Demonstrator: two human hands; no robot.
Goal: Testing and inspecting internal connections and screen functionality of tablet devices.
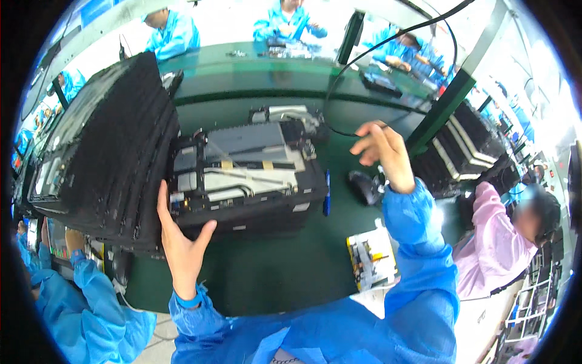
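My left hand (183, 249) is at the near left corner of a stack of black trays (242, 224), thumb and fingers spread. Its fingers lie along the tray's left side, by the gap to a taller stack; I cannot tell how firmly they touch. On the top tray rest flat silver and grey electronic parts (245, 182) with dark strips across them. My right hand (388, 155) is raised over the table's right side, fingers bent and apart, with nothing seen in them. A black cable (331, 100) hangs just beside its fingertips.
A tall stack of black trays (115, 151) leans at the left. Right of the middle stack lie a blue pen (328, 193) and a black mouse (364, 187). A yellow-edged white pad (373, 258) is near the front. A green post (441, 112) stands at right, beside more trays (464, 142).
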